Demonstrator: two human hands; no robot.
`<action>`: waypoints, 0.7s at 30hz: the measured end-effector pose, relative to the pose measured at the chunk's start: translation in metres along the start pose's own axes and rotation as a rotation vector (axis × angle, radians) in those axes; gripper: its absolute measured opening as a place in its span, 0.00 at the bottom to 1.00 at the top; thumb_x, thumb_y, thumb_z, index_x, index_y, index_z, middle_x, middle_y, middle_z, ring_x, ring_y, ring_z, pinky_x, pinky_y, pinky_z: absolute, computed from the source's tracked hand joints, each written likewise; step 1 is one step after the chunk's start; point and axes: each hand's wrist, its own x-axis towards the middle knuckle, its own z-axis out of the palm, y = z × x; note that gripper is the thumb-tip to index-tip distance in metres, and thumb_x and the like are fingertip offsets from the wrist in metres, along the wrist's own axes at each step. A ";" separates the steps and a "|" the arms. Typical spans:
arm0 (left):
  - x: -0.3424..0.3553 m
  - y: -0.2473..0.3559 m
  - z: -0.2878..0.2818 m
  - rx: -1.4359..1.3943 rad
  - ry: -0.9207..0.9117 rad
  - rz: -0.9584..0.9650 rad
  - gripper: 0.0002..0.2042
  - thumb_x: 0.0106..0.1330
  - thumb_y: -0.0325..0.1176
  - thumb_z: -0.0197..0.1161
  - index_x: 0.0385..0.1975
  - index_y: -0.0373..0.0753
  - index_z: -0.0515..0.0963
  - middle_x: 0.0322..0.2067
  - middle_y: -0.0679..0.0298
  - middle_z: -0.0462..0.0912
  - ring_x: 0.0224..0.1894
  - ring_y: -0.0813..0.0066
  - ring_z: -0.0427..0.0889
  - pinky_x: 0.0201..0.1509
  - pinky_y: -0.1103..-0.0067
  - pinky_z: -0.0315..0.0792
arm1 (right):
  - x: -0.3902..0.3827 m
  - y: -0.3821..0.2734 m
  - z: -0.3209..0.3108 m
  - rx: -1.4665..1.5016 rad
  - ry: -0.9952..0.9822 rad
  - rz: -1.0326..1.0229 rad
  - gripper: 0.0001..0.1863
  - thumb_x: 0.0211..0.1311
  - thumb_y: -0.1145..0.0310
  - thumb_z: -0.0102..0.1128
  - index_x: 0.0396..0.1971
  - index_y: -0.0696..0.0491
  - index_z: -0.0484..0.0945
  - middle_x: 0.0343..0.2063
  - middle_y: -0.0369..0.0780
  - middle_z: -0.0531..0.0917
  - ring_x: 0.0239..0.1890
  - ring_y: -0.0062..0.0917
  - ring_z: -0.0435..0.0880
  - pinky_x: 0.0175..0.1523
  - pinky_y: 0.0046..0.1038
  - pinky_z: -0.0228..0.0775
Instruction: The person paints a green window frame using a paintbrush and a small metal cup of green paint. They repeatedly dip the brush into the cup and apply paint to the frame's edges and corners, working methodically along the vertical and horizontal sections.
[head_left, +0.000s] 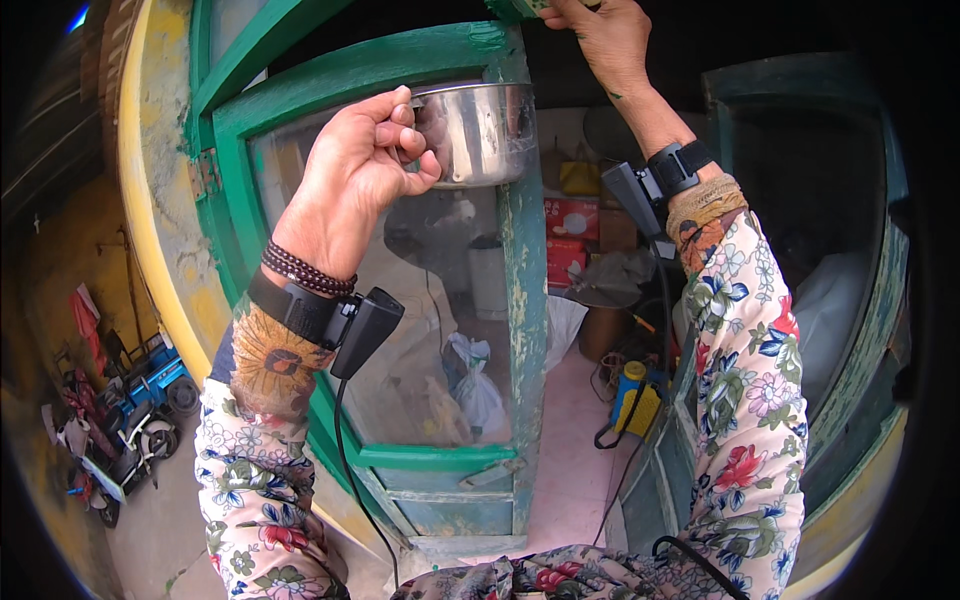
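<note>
My left hand [362, 155] is closed on the handle of a shiny steel mug [478, 135], held up in front of a glazed wooden door [430, 457]. What is inside the mug cannot be seen. At the top edge, my right hand [608, 45] grips a green-smeared paintbrush [512, 8], mostly cut off by the picture's edge. The brush is close to the door's upper corner. Bright wet-looking green covers the door's top rail and hinge side, while its right stile [525, 330] shows worn, flaking blue-green paint.
A second worn door leaf [850, 400] stands at the right. Through the doorway are red boxes [570, 225] and a yellow-and-blue sprayer-like container [637, 400]. Black cables hang from both wrist devices. A blue three-wheeler [160, 380] and a motorbike [150, 440] stand at far left.
</note>
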 end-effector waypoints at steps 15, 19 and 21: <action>-0.028 -0.017 -0.045 0.039 -0.052 -0.153 0.12 0.65 0.34 0.61 0.19 0.41 0.71 0.11 0.76 0.64 0.17 0.82 0.66 0.31 0.73 0.68 | -0.080 -0.043 -0.036 -0.449 -0.591 0.063 0.04 0.60 0.71 0.64 0.33 0.55 0.81 0.24 0.33 0.82 0.26 0.13 0.82 0.32 0.15 0.76; -0.034 -0.021 -0.048 0.030 -0.076 -0.178 0.12 0.65 0.34 0.61 0.20 0.41 0.71 0.10 0.77 0.62 0.17 0.83 0.66 0.32 0.72 0.69 | -0.021 -0.034 -0.009 -0.456 -0.427 0.164 0.07 0.61 0.69 0.64 0.35 0.55 0.81 0.24 0.34 0.83 0.28 0.14 0.82 0.35 0.15 0.76; -0.036 -0.021 -0.049 0.027 -0.084 -0.190 0.12 0.66 0.34 0.61 0.20 0.41 0.71 0.10 0.77 0.62 0.17 0.83 0.66 0.32 0.72 0.69 | 0.002 -0.028 0.004 -0.293 -0.276 0.133 0.03 0.56 0.76 0.63 0.26 0.60 0.80 0.19 0.36 0.82 0.21 0.14 0.79 0.28 0.18 0.71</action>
